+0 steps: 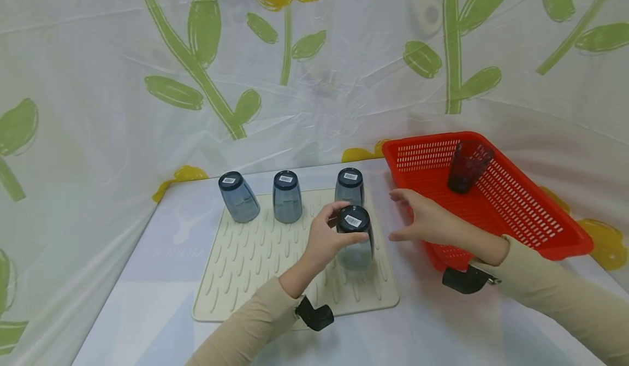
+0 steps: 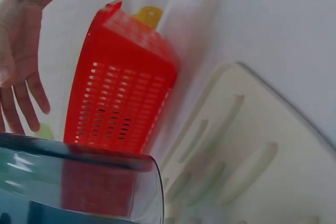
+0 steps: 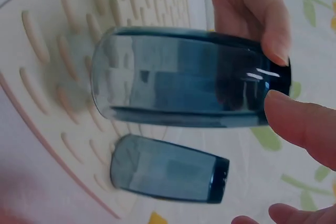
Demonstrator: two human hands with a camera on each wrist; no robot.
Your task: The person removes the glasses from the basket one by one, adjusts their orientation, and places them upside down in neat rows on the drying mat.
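Placed: three blue tumblers (image 1: pixel 287 196) were stood upside down in a row along the far edge of the drying mat (image 1: pixel 245 262)
In hand: a fourth blue tumbler (image 1: pixel 355 237), inverted near the mat's right edge, was gripped near its base by the left hand (image 1: pixel 324 240), fingers curled round it
Right hand (image 1: pixel 422 218): held apart from the glass, fingers loosely spread, nothing grasped, beside the red basket (image 1: pixel 540 218)
Left over: one dark tumbler (image 1: pixel 467 166) was seen in the basket
Count: four blue tumblers on the mat, one dark tumbler, one basket, one mat
Progress: judged mostly done, one glass remaining
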